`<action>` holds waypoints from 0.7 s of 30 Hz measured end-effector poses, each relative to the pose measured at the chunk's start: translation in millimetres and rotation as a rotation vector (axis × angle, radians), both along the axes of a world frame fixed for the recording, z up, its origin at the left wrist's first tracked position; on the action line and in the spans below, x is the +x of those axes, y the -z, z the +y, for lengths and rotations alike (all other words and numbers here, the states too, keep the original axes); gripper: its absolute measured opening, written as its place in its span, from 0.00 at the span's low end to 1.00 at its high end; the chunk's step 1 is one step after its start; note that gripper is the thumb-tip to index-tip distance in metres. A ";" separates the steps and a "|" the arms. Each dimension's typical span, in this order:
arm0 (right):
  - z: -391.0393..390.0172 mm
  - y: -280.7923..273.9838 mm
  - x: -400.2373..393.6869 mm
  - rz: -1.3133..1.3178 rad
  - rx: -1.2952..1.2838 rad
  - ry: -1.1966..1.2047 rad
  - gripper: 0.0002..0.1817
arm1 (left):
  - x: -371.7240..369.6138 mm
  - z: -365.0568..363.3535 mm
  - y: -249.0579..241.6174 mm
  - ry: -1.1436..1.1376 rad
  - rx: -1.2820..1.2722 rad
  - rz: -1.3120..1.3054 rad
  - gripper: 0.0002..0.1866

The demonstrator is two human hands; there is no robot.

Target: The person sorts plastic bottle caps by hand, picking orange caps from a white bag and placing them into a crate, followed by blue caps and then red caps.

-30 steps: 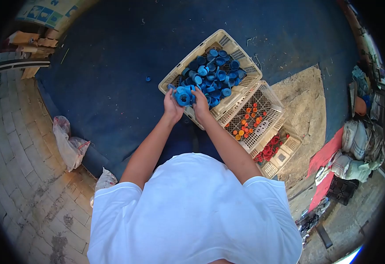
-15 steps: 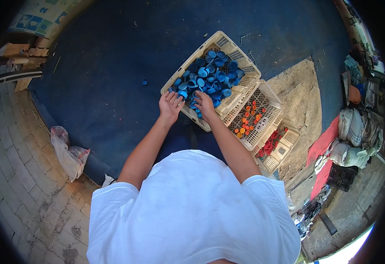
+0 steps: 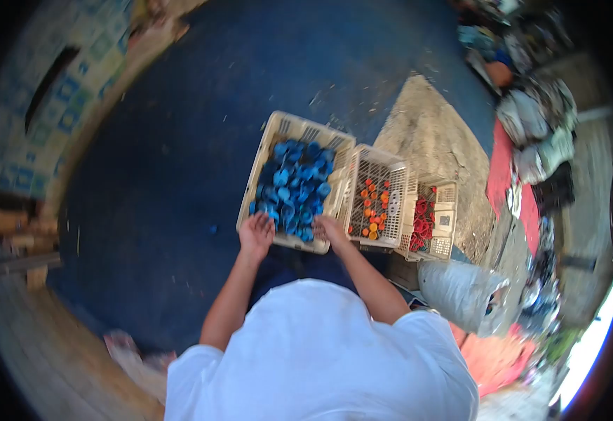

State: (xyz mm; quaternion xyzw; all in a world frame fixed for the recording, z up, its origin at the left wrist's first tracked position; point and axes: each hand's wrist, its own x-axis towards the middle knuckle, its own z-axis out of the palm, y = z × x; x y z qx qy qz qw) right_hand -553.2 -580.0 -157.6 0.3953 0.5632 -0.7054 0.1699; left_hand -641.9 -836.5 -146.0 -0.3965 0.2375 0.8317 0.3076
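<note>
A cream plastic crate (image 3: 252, 193) stands in front of me, holding many blue plastic bottle caps (image 3: 294, 184). My left hand (image 3: 257, 236) is at the crate's near left corner, fingers stretched out and slightly spread beside the caps, with nothing seen in it. At the near right side of the same crate is my right hand (image 3: 329, 229). Its fingers are apart and point in toward the caps. No cap shows clearly in either hand, and motion blurs the fingertips a little.
To the right, a second crate (image 3: 396, 163) holds orange and yellow caps (image 3: 374, 203). Beyond it, a third crate (image 3: 445, 223) holds red pieces (image 3: 422, 224). A single blue cap (image 3: 213, 229) lies on the dark blue floor sheet (image 3: 173, 161). Sacks (image 3: 531, 116) are piled far right.
The view has turned, so the crates appear lower and straighter. My hands have drawn slightly farther apart, toward the crate's near sides.
</note>
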 end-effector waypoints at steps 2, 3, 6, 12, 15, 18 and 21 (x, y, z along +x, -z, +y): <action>-2.3 -20.5 15.8 0.043 0.014 0.147 0.17 | -5.8 10.9 -1.2 0.095 0.020 -0.006 0.17; -2.5 -26.5 23.9 0.057 0.016 0.228 0.15 | -9.3 20.2 -3.8 0.148 0.017 -0.022 0.17; -3.8 -44.3 54.7 0.127 -0.008 0.429 0.14 | -13.8 44.9 -23.0 0.332 0.030 -0.005 0.15; -6.6 -73.8 118.2 0.147 0.072 0.681 0.13 | -5.9 97.7 -55.5 0.564 0.100 0.044 0.14; -0.7 -79.8 147.8 0.213 0.101 0.809 0.13 | 12.6 122.4 -74.8 0.620 0.056 0.042 0.13; 11.9 -82.3 181.0 0.243 0.109 0.910 0.12 | 39.2 145.6 -82.1 0.696 0.005 0.021 0.13; 26.1 -81.7 220.2 0.270 0.134 0.971 0.11 | 75.3 167.1 -79.7 0.774 -0.013 0.014 0.12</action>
